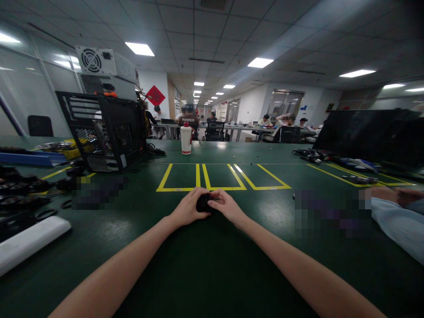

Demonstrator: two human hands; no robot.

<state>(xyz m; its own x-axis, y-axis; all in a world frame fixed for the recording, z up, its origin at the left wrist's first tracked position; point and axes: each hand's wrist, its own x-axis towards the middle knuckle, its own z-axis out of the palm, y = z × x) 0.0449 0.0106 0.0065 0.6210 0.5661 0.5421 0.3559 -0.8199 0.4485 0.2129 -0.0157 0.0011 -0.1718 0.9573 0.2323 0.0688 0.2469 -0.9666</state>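
Observation:
Both hands hold a small black rounded object (202,203) low over the green table (159,274), just in front of the yellow tape outlines. My left hand (189,206) curves round its left side, with fingers over the far edge and thumb at the near edge. From the right, my right hand (227,206) pinches the object with thumb and fingers. Fingers cover much of it, so its exact kind does not show. Whether it rests on the table I cannot tell.
Yellow tape outlines (225,189) mark the table ahead. Beyond them stands a white cup with a red lid (186,140). An open computer case (109,132) carries power supplies (99,62) at left. Near left lies a white bar-shaped thing (36,240). A co-worker's sleeve (397,227) is at right.

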